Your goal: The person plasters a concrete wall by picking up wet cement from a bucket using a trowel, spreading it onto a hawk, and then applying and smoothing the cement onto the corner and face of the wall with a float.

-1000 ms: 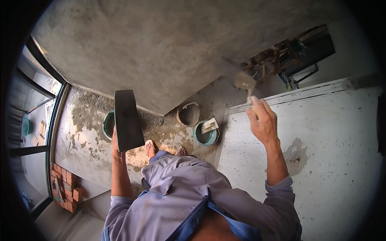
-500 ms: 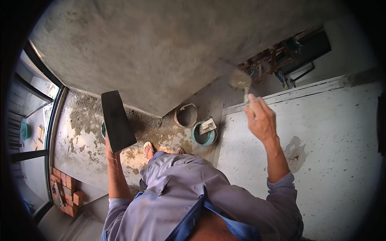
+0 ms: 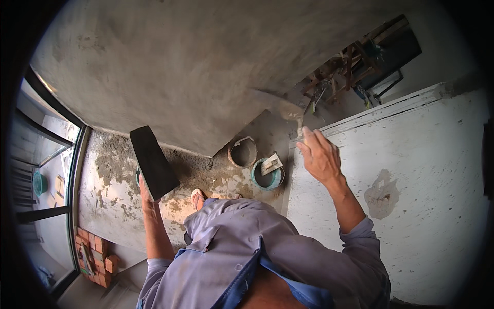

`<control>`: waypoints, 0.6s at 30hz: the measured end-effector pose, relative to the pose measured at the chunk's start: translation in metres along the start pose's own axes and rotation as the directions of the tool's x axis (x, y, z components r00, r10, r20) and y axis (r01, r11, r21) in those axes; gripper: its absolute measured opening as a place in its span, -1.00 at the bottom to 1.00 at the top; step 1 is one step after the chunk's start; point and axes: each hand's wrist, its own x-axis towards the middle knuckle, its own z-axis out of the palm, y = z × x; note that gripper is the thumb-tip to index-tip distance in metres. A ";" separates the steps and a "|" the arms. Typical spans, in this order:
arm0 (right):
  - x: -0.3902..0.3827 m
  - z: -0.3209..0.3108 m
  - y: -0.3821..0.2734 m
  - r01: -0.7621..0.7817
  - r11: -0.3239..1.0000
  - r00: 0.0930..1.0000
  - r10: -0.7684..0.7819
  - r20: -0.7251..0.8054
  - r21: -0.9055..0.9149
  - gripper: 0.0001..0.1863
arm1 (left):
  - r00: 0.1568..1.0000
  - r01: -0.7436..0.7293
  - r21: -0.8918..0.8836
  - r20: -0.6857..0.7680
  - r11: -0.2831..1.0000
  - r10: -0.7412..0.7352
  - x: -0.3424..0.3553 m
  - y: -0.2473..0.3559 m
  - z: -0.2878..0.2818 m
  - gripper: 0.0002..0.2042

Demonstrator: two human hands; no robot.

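My left hand is closed behind a dark rectangular plastering float, whose broad face is turned up toward me. Most of its fingers are hidden by the float. Raised on the right, my right hand grips the handle of a trowel. The trowel's blade is smeared by motion and lies over the lower edge of the grey plastered wall in front of me; whether it touches the wall I cannot tell.
On the mortar-splashed floor stand a dark bucket and a teal bucket with a pale float resting across it. A white speckled surface spans the right. Bricks are stacked lower left beside a dark window frame; wooden pieces lie far right.
My right hand has moved left and slightly closer to me, carrying the trowel left along the wall's edge. The float stays in my left hand at nearly the same place.
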 end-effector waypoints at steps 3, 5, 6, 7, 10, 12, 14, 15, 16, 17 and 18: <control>0.006 0.008 0.009 -0.082 0.996 0.996 0.083 0.044 -0.021 -0.59 | 0.952 0.282 -0.589 0.075 0.758 -0.297 0.007 0.037 -0.004 -0.59; 0.019 -0.019 0.022 -0.032 0.999 0.987 0.037 -0.156 0.039 -0.59 | 0.873 0.341 -0.902 0.200 0.266 -0.444 0.012 0.075 -0.006 -0.58; 0.024 -0.037 0.032 -0.028 0.998 0.975 0.041 -0.220 0.060 -0.59 | 0.898 0.306 -0.917 0.189 0.256 -0.397 0.010 0.077 -0.007 -0.56; 0.032 -0.061 0.034 -0.024 0.994 0.961 0.052 -0.272 0.104 -0.59 | 0.900 0.313 -0.910 0.193 0.271 -0.392 0.010 0.072 -0.010 -0.56; 0.042 -0.093 0.036 0.110 0.993 0.883 -0.082 -0.461 0.035 -0.62 | 0.911 0.311 -0.908 0.202 0.279 -0.358 0.013 0.055 -0.011 -0.56; 0.031 -0.078 0.026 0.079 0.984 0.951 -0.027 -0.307 0.159 -0.62 | 0.909 0.291 -0.915 0.173 0.280 -0.380 0.012 0.062 -0.009 -0.55; 0.011 -0.042 0.016 0.021 0.992 0.995 -0.008 -0.101 0.128 -0.60 | 0.918 0.311 -0.894 0.195 0.324 -0.344 0.017 0.070 -0.007 -0.52; 0.004 -0.026 0.015 -0.004 0.999 1.000 0.005 -0.010 0.050 -0.59 | 0.918 0.296 -0.906 0.182 0.303 -0.352 0.019 0.072 -0.004 -0.56; 0.003 -0.013 0.019 -0.018 0.999 1.000 0.019 -0.025 0.044 -0.59 | 0.917 0.276 -0.917 0.162 0.287 -0.365 0.018 0.077 -0.002 -0.59; 0.000 -0.003 0.025 -0.033 0.999 0.999 0.034 -0.040 0.037 -0.58 | 0.915 0.257 -0.927 0.143 0.272 -0.378 0.016 0.081 0.001 -0.62; -0.003 0.003 0.030 -0.053 0.998 0.997 0.055 -0.054 0.035 -0.58 | 0.898 0.283 -0.919 0.155 0.274 -0.412 0.015 0.080 -0.001 -0.64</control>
